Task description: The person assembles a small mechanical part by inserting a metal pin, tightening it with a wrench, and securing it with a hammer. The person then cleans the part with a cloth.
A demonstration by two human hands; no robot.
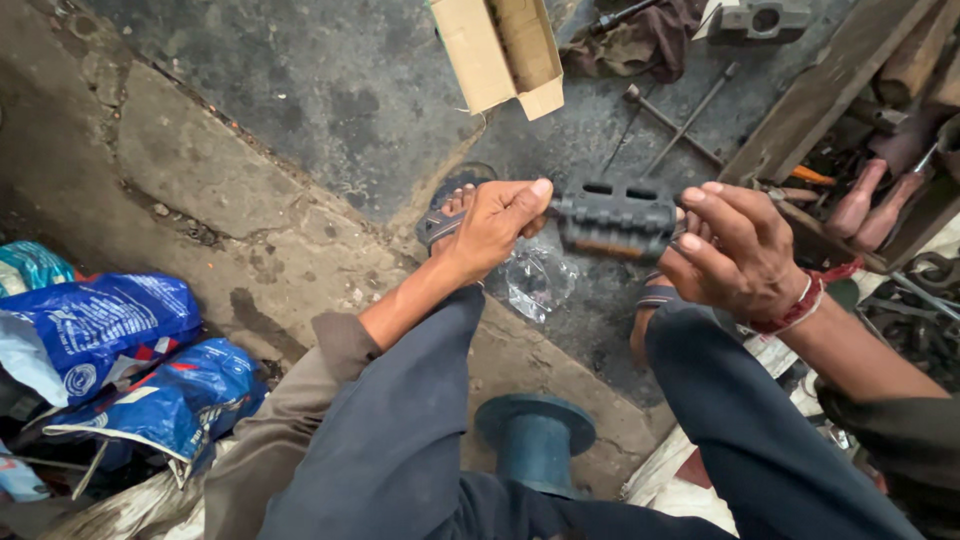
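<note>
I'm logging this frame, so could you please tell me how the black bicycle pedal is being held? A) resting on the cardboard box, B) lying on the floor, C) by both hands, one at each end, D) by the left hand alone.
C: the left hand and right hand each grip one end of the black bicycle pedal, in the air above the floor.

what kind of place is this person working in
Probably a small bicycle repair shop, worked at floor level: both hands hold a black pedal, long metal rods lie on the stained concrete floor, and handled tools fill a wooden rack.

Soft, even daylight, no hard shadows, muted grey tones, centre sharp (wide-angle stretch toward the corners), slight blur at the edges, no glare.
</note>
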